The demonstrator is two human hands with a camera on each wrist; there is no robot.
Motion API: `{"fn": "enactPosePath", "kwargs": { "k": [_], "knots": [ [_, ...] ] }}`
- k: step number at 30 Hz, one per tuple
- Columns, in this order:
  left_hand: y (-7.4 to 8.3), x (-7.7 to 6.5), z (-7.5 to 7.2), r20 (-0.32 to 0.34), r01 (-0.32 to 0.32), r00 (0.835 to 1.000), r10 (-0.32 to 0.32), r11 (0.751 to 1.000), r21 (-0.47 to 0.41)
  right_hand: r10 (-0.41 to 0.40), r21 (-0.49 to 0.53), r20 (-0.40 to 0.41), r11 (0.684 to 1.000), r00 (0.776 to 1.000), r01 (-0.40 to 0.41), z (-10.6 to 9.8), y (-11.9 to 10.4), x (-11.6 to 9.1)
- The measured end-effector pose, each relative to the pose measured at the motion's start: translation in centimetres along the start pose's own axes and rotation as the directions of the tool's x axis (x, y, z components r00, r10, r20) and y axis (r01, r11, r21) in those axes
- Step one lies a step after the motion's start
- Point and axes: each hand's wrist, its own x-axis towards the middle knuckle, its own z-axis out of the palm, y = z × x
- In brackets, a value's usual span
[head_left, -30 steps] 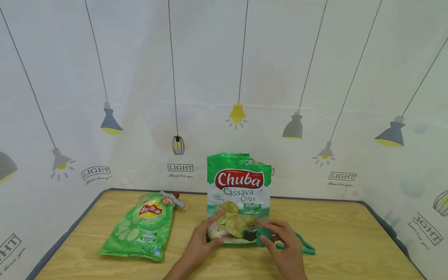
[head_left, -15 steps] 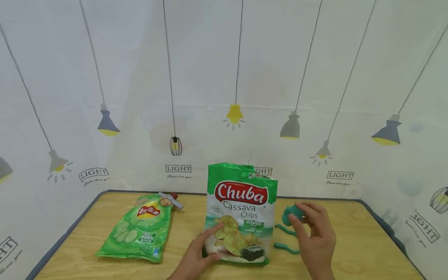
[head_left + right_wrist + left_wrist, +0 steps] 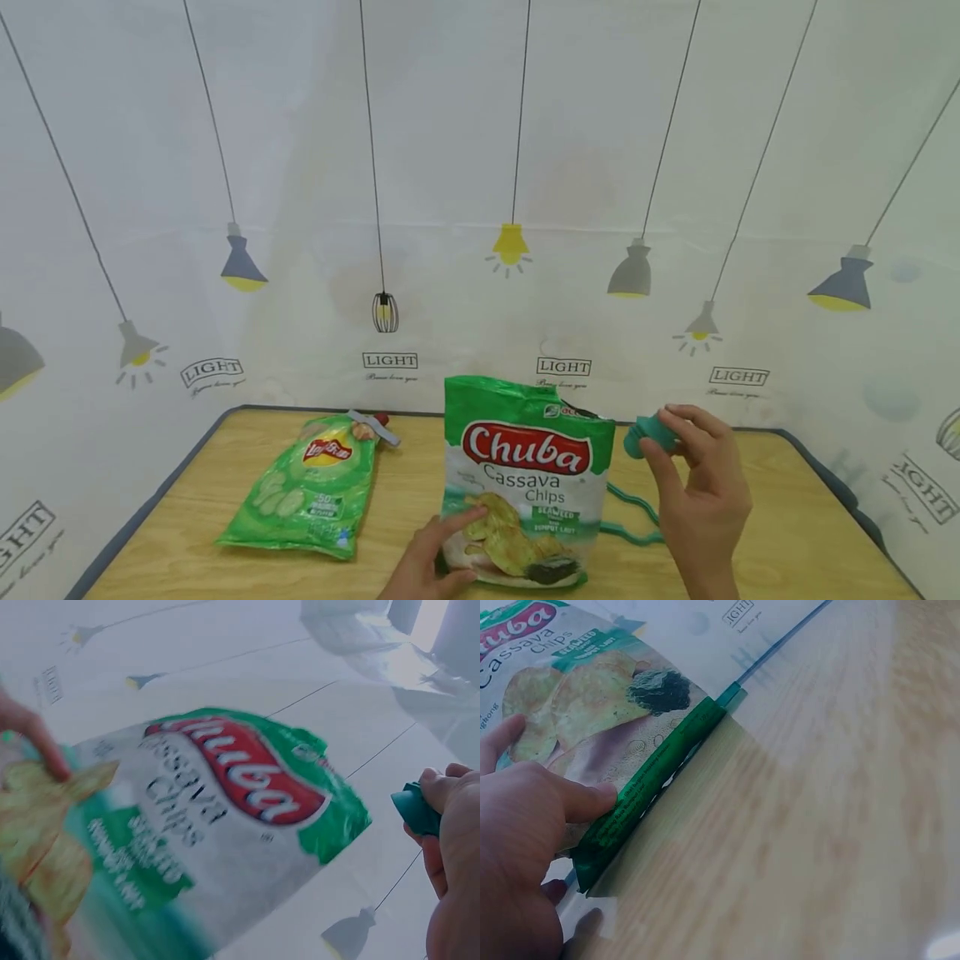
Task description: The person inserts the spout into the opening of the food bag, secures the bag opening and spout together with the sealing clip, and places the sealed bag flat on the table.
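Note:
An opened green-and-white bag of Chuba cassava chips [image 3: 525, 492] stands upright at the front middle, its top right corner torn. My left hand [image 3: 431, 554] grips its lower left side. In the left wrist view, the thumb lies on the front by the green bottom seam [image 3: 652, 780], and some fingers are hidden behind the bag. Right of the bag's top, my right hand [image 3: 705, 492] is raised and pinches a small teal clip [image 3: 649, 437] between thumb and fingers. The clip [image 3: 416, 808] also shows in the right wrist view, apart from the bag.
A green Lay's bag [image 3: 307, 492] lies on the left of the wooden table [image 3: 795, 533], its top closed with a grey clip [image 3: 378, 429]. Behind the Chuba bag lies a bent teal strip [image 3: 633, 533], partly hidden. A lamp-printed backdrop [image 3: 450, 167] encloses the table.
My right hand has lifted the teal clip up and to the right from the bag's lower corner. The left hand has drawn the Chuba bag nearer, showing more of its torn top.

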Motion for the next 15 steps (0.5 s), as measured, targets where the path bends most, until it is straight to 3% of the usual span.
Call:
{"fn": "enactPosePath", "kwargs": {
  "k": [6,11,15],
  "knots": [
    [-0.2,0.3,0.3,0.037,0.002,0.999,-0.002,1.000,0.011,-0.020,0.127,-0.077,0.991,0.997,0.029,1.2,-0.4,1.1],
    [-0.3,0.3,0.3,0.033,-0.036,0.999,0.035,0.998,0.045,-0.071,0.210,-0.147,0.973,0.987,0.101,2.1,-0.7,1.2],
    [-0.2,0.2,0.2,0.021,-0.036,0.999,0.035,0.998,0.044,-0.079,0.254,-0.138,0.961,0.987,0.113,2.8,-0.9,1.3]
  ]
}}
